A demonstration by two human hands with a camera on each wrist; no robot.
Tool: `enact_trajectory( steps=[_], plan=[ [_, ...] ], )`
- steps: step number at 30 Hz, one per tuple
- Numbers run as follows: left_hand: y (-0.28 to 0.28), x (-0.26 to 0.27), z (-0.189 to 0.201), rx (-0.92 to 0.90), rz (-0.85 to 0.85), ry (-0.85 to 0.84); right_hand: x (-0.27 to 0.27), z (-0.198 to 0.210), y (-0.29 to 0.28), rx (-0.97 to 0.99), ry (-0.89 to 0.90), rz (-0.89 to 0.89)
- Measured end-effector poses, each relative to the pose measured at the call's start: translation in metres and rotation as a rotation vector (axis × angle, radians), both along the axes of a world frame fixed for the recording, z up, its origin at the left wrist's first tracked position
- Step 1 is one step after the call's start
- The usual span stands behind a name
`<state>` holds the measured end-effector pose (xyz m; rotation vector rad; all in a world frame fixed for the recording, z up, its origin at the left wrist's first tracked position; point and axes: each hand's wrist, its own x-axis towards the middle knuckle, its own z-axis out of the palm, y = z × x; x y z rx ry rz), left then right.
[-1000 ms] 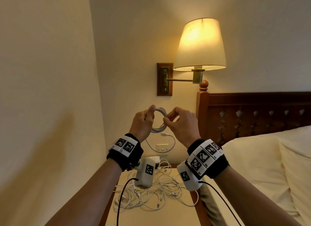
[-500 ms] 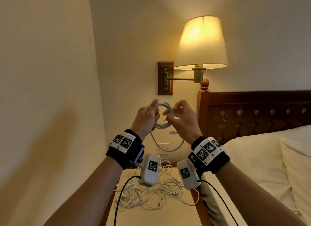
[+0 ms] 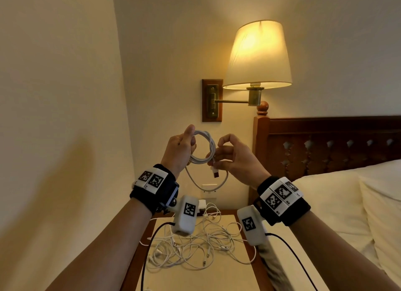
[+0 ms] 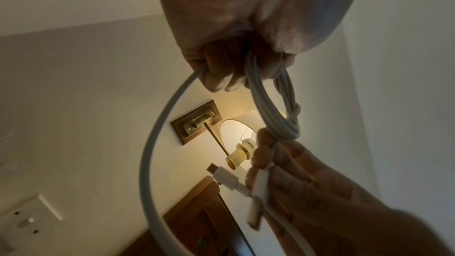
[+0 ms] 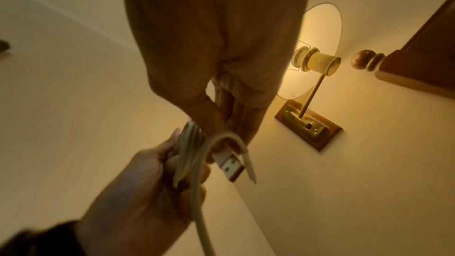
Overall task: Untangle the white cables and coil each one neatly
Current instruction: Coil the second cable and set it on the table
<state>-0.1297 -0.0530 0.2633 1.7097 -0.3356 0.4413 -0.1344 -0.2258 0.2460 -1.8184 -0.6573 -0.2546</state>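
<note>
A white cable coil [image 3: 205,148] is held up in front of the wall, above the nightstand. My left hand [image 3: 191,139] grips the coil's left side, thumb on top. My right hand [image 3: 214,158] pinches the coil's right side together with the cable's end, and a USB plug [image 3: 216,173] pokes out below the fingers. One loose loop [image 3: 208,187] hangs under the coil. In the left wrist view the coil [image 4: 270,104] runs from my fist to the right hand's fingers [image 4: 290,178]. The right wrist view shows the USB plug [image 5: 229,163] beside the strands [image 5: 189,153]. A tangle of thin white cables [image 3: 195,245] lies on the nightstand.
The wooden nightstand [image 3: 206,277] stands between the left wall and the bed [image 3: 338,204]. A white charger [image 3: 202,204] sits at its back edge under a wall socket [image 3: 209,187]. A lit wall lamp [image 3: 258,56] hangs above, next to the dark headboard [image 3: 325,143].
Both hands rose a little with the coil. My right hand has drawn slightly rightward, so the ring shows open between the hands and the USB plug now sticks out below.
</note>
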Motion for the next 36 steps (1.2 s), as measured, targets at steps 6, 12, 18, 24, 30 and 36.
enact_trajectory(
  steps=[6,12,18,24,30,36],
  plan=[
    [-0.001,0.007,0.000,0.061,-0.014,-0.022,-0.004,0.010,0.003,0.023,0.145,0.085],
    [-0.007,0.009,-0.007,0.110,-0.011,-0.136,-0.007,0.011,0.017,0.640,0.379,0.308],
    [0.001,0.012,-0.018,0.160,0.020,-0.220,-0.010,0.004,0.025,0.775,0.467,0.437],
    [0.003,0.015,-0.019,0.141,0.004,-0.249,-0.009,0.004,0.020,0.781,0.509,0.512],
    [0.019,0.020,-0.038,0.251,0.138,-0.424,-0.008,0.008,0.004,0.875,0.525,0.481],
    [0.051,0.035,-0.082,0.345,0.153,-0.416,-0.002,0.019,-0.024,0.914,0.528,0.390]
  ],
)
